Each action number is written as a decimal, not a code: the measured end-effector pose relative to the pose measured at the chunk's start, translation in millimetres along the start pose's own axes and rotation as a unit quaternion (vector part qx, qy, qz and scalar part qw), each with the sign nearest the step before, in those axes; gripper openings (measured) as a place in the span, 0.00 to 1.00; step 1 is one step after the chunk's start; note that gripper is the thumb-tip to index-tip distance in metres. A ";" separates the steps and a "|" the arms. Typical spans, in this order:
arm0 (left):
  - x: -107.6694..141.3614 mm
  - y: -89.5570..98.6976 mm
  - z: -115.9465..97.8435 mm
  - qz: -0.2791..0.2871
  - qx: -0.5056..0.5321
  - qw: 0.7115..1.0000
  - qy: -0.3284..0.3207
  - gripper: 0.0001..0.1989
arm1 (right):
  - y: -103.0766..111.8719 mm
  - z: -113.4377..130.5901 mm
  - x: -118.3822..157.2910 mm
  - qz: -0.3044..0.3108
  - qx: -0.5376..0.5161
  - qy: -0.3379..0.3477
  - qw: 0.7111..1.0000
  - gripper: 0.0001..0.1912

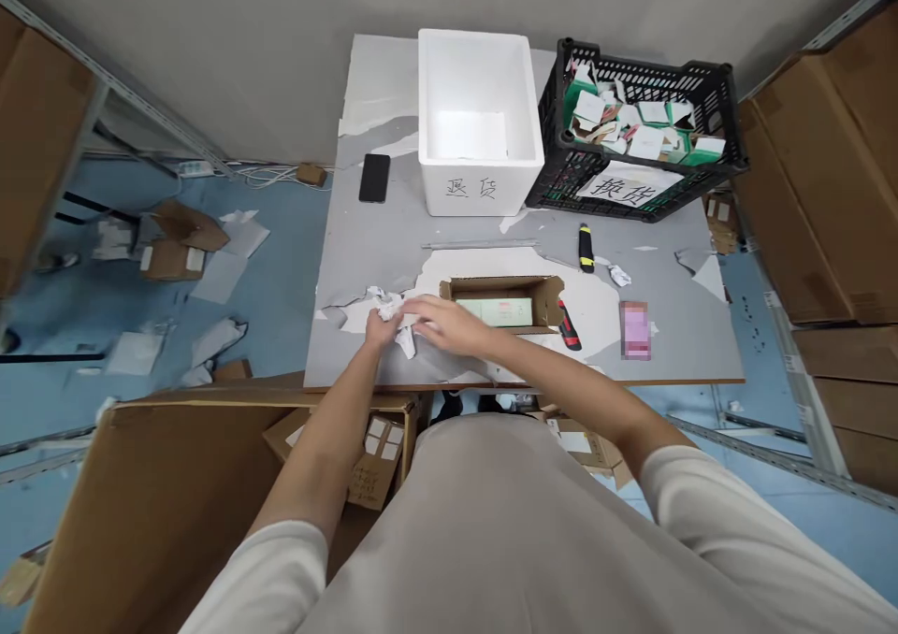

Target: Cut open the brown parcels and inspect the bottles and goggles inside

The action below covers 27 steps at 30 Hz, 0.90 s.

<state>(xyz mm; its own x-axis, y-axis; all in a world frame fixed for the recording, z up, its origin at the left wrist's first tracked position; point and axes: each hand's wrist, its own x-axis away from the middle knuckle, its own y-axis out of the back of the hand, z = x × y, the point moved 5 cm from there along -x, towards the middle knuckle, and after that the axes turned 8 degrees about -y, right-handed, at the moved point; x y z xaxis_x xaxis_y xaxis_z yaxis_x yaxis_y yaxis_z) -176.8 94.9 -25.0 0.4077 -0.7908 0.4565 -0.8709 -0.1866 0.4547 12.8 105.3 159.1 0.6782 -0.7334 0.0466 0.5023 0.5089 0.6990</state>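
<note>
Crumpled white paper [385, 304] is bunched over the left part of the table, with a loose end [405, 342] hanging toward the front edge. My left hand [381, 328] is closed on it from the left. From the other side my right hand [445, 324] reaches across, its curled fingers on the same paper. Just beyond my right hand stands an opened cardboard box [549, 299]. Inside lies a pale green box [506, 312], partly hidden by my right hand and forearm. A red and black box cutter [569, 326] rests against the cardboard box's right side.
At the back stand a white foam bin [484, 180] and a black crate [631, 171] full of small green and white boxes. A phone [374, 178], a yellow and black cutter [586, 248] and a pink packet [635, 331] lie on the table. A large carton [175, 484] is below left.
</note>
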 end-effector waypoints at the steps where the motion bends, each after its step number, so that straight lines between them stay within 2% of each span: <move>1: -3.0 -4.3 -4.5 -0.004 -0.017 1.000 0.001 0.32 | 18.3 -13.6 13.2 -0.011 0.014 -0.014 1.000 0.18; 3: -6.0 -7.5 -15.1 -0.022 -0.066 0.997 0.019 0.42 | 46.7 -49.4 31.2 -0.020 0.070 -0.090 0.993 0.17; 4: -5.3 -6.7 -20.9 -0.033 -0.092 0.995 0.033 0.48 | 51.8 -66.2 35.1 0.010 0.104 -0.115 0.988 0.18; 6: 1.6 -1.7 -35.7 -0.054 -0.129 0.990 0.034 0.54 | 44.6 -91.9 32.9 0.109 0.161 -0.116 0.974 0.22; 8: 17.0 5.1 -56.6 -0.075 -0.132 0.988 -0.038 0.50 | 22.9 -106.0 22.1 0.209 0.200 -0.087 0.953 0.28; 10: 42.8 8.6 -82.3 -0.076 -0.132 0.972 -0.180 0.43 | -0.9 -114.1 8.3 0.273 0.236 -0.085 0.929 0.31; 11: 59.2 6.3 -95.0 -0.054 -0.140 0.954 -0.260 0.41 | -11.1 -117.5 2.1 0.294 0.255 -0.098 0.916 0.32; 12: 77.9 -0.9 -108.0 -0.006 -0.159 0.920 -0.358 0.40 | -19.6 -120.9 -3.0 0.309 0.273 -0.114 0.904 0.32; 13: 97.7 -12.2 -118.3 0.061 -0.185 0.873 -0.447 0.39 | -26.1 -123.9 -7.0 0.319 0.291 -0.128 0.893 0.33; 15: 130.6 -38.1 -127.4 0.181 -0.252 0.773 -0.554 0.33 | -33.7 -128.8 -11.7 0.323 0.325 -0.137 0.878 0.36; 16: 140.0 -49.9 -128.0 0.212 -0.287 0.739 -0.571 0.27 | -35.5 -130.7 -12.6 0.321 0.341 -0.132 0.874 0.37; 17: 144.5 -60.3 -127.5 0.226 -0.320 0.719 -0.575 0.20 | -36.6 -132.3 -12.9 0.317 0.356 -0.125 0.870 0.38; 19: 144.2 -76.3 -125.1 0.217 -0.371 0.703 -0.567 0.09 | -36.8 -135.5 -11.6 0.309 0.381 -0.118 0.863 0.40; 22: 137.3 -87.9 -121.0 0.186 -0.406 0.690 -0.569 0.15 | -35.4 -139.4 -8.2 0.293 0.390 -0.119 0.865 0.41; 27: 136.7 -87.2 -119.6 0.148 -0.429 0.655 -0.604 0.16 | -35.2 -143.2 -6.1 0.279 0.381 -0.116 0.874 0.38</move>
<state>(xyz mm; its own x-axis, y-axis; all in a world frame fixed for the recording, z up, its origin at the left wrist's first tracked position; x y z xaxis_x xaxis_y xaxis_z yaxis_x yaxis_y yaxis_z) -12.3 72.8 89.2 -0.7100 -0.6994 -0.0819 -0.1769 0.0646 0.9821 67.8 156.4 32.1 0.5319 -0.5841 0.6131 -0.4341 0.4336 0.7896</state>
